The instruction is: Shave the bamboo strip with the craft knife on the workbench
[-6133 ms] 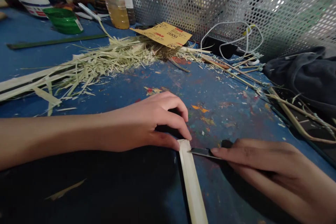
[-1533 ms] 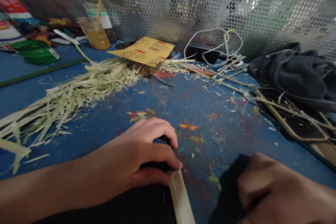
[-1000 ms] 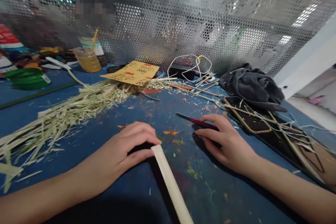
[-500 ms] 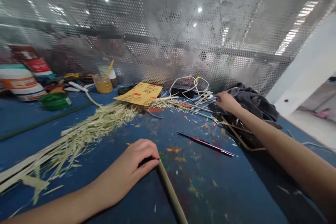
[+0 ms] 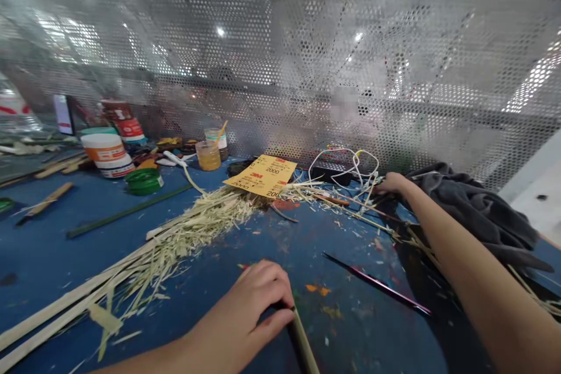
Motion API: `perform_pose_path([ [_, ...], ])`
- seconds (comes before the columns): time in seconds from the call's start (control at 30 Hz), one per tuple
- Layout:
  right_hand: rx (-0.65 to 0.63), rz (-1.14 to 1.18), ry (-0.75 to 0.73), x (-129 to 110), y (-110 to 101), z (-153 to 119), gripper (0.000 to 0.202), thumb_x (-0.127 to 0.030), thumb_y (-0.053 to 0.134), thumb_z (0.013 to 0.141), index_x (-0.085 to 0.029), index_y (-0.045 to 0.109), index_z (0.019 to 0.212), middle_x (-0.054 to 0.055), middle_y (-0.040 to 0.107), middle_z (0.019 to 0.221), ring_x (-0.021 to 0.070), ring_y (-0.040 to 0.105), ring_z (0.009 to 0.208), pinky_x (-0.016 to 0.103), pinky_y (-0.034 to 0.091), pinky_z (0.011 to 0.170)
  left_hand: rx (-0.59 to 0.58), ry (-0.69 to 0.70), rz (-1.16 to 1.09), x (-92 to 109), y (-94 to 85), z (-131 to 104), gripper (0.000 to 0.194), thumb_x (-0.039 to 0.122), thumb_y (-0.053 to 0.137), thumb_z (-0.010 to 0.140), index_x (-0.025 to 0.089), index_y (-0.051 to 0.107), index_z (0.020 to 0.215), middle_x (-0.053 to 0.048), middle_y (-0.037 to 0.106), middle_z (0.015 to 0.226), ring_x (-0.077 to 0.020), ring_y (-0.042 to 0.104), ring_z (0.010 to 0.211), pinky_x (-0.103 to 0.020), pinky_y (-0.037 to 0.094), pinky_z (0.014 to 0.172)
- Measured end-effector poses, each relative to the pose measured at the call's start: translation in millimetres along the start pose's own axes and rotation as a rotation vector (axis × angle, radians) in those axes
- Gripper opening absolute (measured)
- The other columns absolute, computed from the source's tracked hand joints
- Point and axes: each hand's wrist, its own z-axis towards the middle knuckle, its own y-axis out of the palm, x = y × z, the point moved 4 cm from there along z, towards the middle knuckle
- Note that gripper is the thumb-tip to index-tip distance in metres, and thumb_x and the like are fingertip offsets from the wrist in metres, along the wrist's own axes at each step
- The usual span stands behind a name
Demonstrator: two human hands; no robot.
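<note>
Closest to the camera, the left hand (image 5: 252, 312) is curled down on the blue table (image 5: 52, 245), thumb and fingers closed in a pinch grip on the top end of a pale bamboo strip (image 5: 302, 346) that runs off the bottom edge of the frame. Paint specks are all over the table around it.

Just right of that hand a thin knife (image 5: 377, 284) with a dark blade and reddish handle lies flat on the table by itself, nobody touching it.

To the left there's a long messy pile of bamboo shavings (image 5: 175, 242) with a few longer split strips trailing toward the lower left corner.

Further back, the right hand (image 5: 392, 183) is stretched out across the table, arm running in from the lower right. It sits right at a bundle of thin sticks (image 5: 346, 204) and a white cable (image 5: 346, 166), next to a dark grey cloth (image 5: 473, 207). Can't tell if the fingers have actually closed on anything, they're mostly hidden from this angle.

Behind the shavings is a yellow sandpaper sheet (image 5: 263, 175), then a small cup of amber liquid (image 5: 208, 156), a green lid (image 5: 143, 181) and a white tub (image 5: 107, 152) at the far left. A perforated metal screen (image 5: 280, 70) closes off the back of the table.
</note>
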Motion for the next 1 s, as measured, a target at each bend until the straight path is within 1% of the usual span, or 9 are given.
perform_pose_path([
  [0.1, -0.062, -0.023, 0.098, 6.8, -5.9, -8.8, 0.028, -0.035, 0.056, 0.091, -0.018, 0.058, 0.113, 0.007, 0.059, 0.114, 0.0189, 0.06, 0.095, 0.037, 0.052, 0.079, 0.009, 0.031, 0.009, -1.0, 0.8, -1.3, 0.02, 0.037, 0.043, 0.094, 0.022, 0.055, 0.089, -0.002, 0.056, 0.105, -0.018, 0.048, 0.103, -0.037, 0.034, 0.094],
  [0.2, -0.029, -0.022, 0.133, 10.7, -10.7, -24.8, 0.032, -0.036, 0.056, 0.091, -0.017, 0.056, 0.117, 0.008, 0.058, 0.116, 0.02, 0.06, 0.098, 0.041, 0.051, 0.082, 0.014, 0.053, 0.027, -2.2, 1.7, -2.1, 0.021, 0.038, 0.042, 0.095, 0.023, 0.055, 0.09, -0.002, 0.055, 0.105, -0.0181, 0.047, 0.104, -0.037, 0.035, 0.093],
  [0.33, 0.01, 0.051, 0.054, 14.7, -14.2, -47.7, 0.033, -0.037, 0.054, 0.092, -0.017, 0.055, 0.119, 0.008, 0.058, 0.116, 0.0204, 0.059, 0.099, 0.041, 0.051, 0.083, -0.005, 0.044, 0.062, -2.2, 2.1, -0.7, 0.024, 0.04, 0.038, 0.096, 0.023, 0.055, 0.091, -0.001, 0.054, 0.106, -0.0179, 0.046, 0.106, -0.037, 0.034, 0.095],
  [0.5, -0.051, 0.183, -0.034, 27.4, -12.2, -69.1, 0.031, -0.035, 0.054, 0.093, -0.016, 0.055, 0.117, 0.007, 0.061, 0.109, 0.0164, 0.062, 0.087, 0.035, 0.054, 0.074, -0.023, 0.04, 0.088, -2.1, 1.7, 1.6, 0.026, 0.04, 0.036, 0.096, 0.023, 0.055, 0.091, -0.001, 0.054, 0.108, -0.018, 0.045, 0.108, -0.037, 0.035, 0.096],
  [0.6, -0.072, 0.21, -0.05, 36.7, -10.0, -72.6, 0.029, -0.034, 0.054, 0.093, -0.016, 0.056, 0.115, 0.006, 0.061, 0.108, 0.0158, 0.062, 0.086, 0.034, 0.054, 0.073, -0.021, 0.037, 0.094, -3.5, 1.9, 1.9, 0.026, 0.042, 0.036, 0.096, 0.025, 0.055, 0.091, 0.0, 0.054, 0.109, -0.0177, 0.046, 0.108, -0.036, 0.035, 0.096],
  [0.73, -0.057, 0.163, -0.043, 45.3, -10.5, -69.5, 0.028, -0.035, 0.055, 0.092, -0.016, 0.058, 0.113, 0.006, 0.061, 0.109, 0.0176, 0.061, 0.09, 0.037, 0.053, 0.076, -0.017, 0.043, 0.12, -4.5, 2.3, 1.8, 0.026, 0.042, 0.035, 0.096, 0.026, 0.055, 0.092, 0.001, 0.054, 0.109, -0.0172, 0.046, 0.11, -0.035, 0.035, 0.098],
  [0.8, -0.042, 0.119, -0.036, 47.0, -12.1, -69.5, 0.028, -0.035, 0.056, 0.091, -0.016, 0.058, 0.112, 0.006, 0.06, 0.111, 0.0186, 0.061, 0.093, 0.038, 0.052, 0.078, -0.016, 0.051, 0.134, -4.1, 2.5, 2.0, 0.025, 0.042, 0.036, 0.096, 0.027, 0.055, 0.092, 0.002, 0.053, 0.11, -0.0173, 0.045, 0.112, -0.035, 0.035, 0.099],
  [0.9, -0.028, 0.056, -0.008, 46.6, -14.6, -74.7, 0.029, -0.035, 0.056, 0.091, -0.016, 0.057, 0.113, 0.007, 0.06, 0.11, 0.0175, 0.061, 0.09, 0.037, 0.053, 0.076, -0.015, 0.049, 0.143, -3.4, 2.9, 2.6, 0.025, 0.043, 0.035, 0.096, 0.028, 0.055, 0.093, 0.002, 0.053, 0.111, -0.0174, 0.044, 0.113, -0.035, 0.035, 0.099],
  [1.0, 0.022, -0.026, 0.033, 44.2, -19.7, -82.4, 0.031, -0.036, 0.056, 0.091, -0.016, 0.056, 0.115, 0.007, 0.06, 0.11, 0.0175, 0.061, 0.09, 0.037, 0.053, 0.076, -0.016, 0.052, 0.15, -3.4, 3.1, 2.6, 0.025, 0.043, 0.035, 0.096, 0.028, 0.055, 0.093, 0.002, 0.053, 0.111, -0.0177, 0.045, 0.113, -0.036, 0.036, 0.098],
])
